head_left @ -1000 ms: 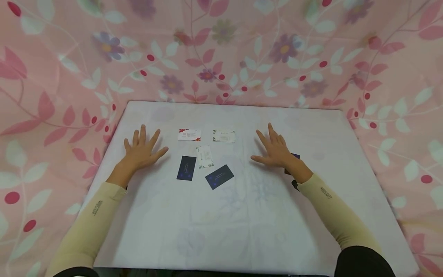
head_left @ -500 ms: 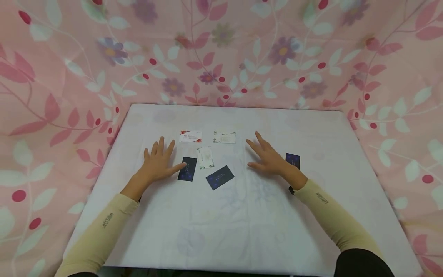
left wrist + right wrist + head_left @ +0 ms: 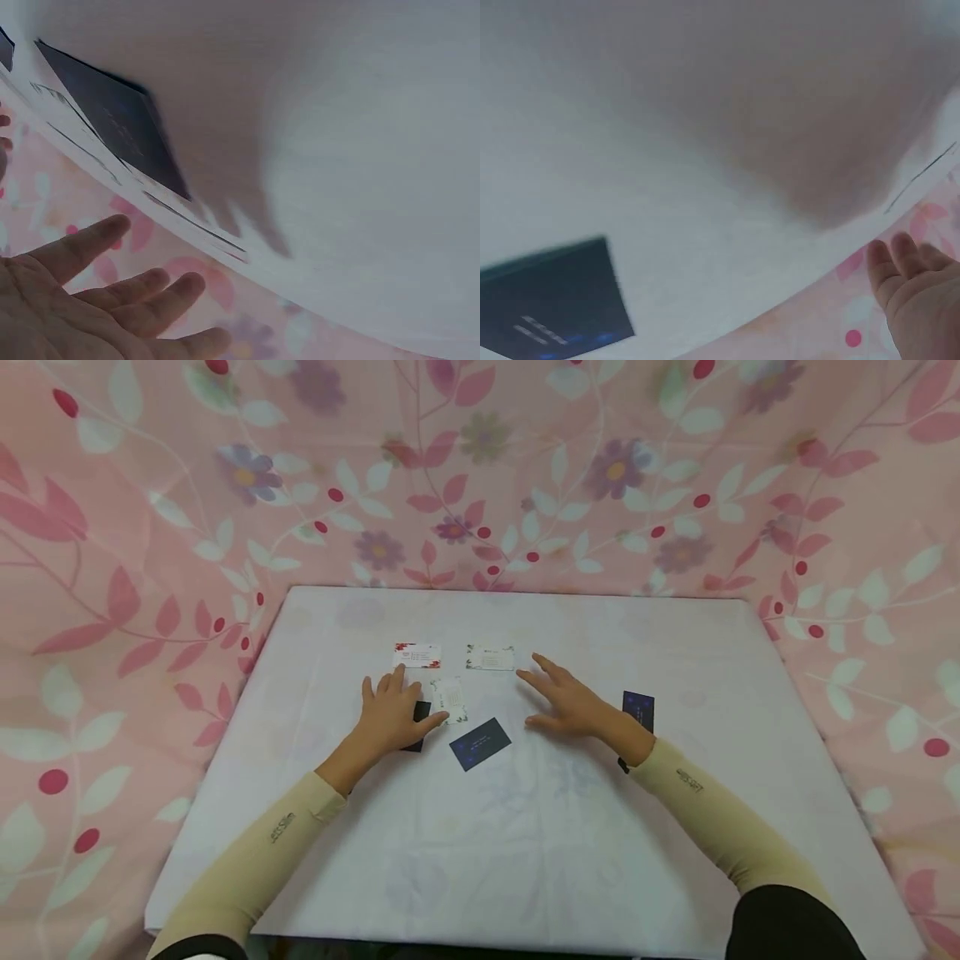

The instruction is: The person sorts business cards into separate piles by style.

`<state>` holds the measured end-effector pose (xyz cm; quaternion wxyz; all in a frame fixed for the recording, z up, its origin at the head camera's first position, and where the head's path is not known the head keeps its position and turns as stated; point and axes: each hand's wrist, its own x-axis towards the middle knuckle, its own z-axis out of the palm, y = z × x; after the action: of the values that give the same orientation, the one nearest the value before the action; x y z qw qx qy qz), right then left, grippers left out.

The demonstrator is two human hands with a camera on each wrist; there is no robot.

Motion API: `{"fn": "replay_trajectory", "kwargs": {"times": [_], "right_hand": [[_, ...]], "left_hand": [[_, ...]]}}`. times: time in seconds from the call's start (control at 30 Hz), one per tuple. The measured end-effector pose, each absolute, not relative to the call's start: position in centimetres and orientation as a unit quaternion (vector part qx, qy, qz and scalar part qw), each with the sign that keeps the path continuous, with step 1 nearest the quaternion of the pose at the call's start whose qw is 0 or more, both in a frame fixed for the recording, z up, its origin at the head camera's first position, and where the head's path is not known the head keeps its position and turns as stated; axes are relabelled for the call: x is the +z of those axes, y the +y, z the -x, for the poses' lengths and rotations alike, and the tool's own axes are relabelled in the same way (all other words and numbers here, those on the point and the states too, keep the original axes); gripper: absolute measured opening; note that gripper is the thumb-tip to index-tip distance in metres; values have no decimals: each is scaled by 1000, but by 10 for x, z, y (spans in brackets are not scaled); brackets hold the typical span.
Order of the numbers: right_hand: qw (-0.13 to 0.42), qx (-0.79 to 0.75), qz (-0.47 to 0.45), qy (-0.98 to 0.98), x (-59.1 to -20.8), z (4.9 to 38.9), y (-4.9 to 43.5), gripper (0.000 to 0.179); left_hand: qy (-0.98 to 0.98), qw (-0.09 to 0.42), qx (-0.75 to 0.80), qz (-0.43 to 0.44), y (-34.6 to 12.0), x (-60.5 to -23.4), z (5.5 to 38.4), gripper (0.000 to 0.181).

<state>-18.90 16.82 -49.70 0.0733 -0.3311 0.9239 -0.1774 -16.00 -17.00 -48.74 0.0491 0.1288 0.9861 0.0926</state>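
My left hand point(image 3: 387, 718), fingers spread, hovers over a dark blue card point(image 3: 421, 727) and hides much of it. Its thumb overlaps the edge of an upright white card with green leaves point(image 3: 450, 700) in the head view. Just beyond the fingertips lies a white card with red flowers point(image 3: 417, 656). My right hand point(image 3: 573, 706), fingers extended and holding nothing, is above the cloth, right of a white leaf-trimmed card point(image 3: 491, 657). Between the hands a second dark blue card point(image 3: 480, 744) lies at a slant. In the left wrist view the palm point(image 3: 45, 307) holds nothing.
A third dark blue card point(image 3: 638, 711) lies behind the right wrist, partly covered by it. White cloth covers the table point(image 3: 480, 877). A pink floral curtain point(image 3: 480, 468) rises along the back and both sides.
My left hand has moved right, from beside the cards to over the left dark blue card. My right hand has shifted slightly left, uncovering more of the far-right card. The cards lie as before.
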Motion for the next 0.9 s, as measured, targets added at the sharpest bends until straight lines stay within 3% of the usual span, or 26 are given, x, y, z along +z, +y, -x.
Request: {"fn": "replay_trajectory", "kwargs": {"times": [0.17, 0.3, 0.9], "right_hand": [[75, -171, 321, 929, -490, 192, 157, 53], [92, -171, 322, 926, -490, 190, 149, 43], [102, -167, 310, 930, -493, 184, 141, 40]], "left_hand": [[989, 57, 60, -119, -144, -489, 168, 69], [991, 67, 41, -105, -130, -493, 172, 69], [981, 84, 86, -153, -107, -496, 181, 83]]}}
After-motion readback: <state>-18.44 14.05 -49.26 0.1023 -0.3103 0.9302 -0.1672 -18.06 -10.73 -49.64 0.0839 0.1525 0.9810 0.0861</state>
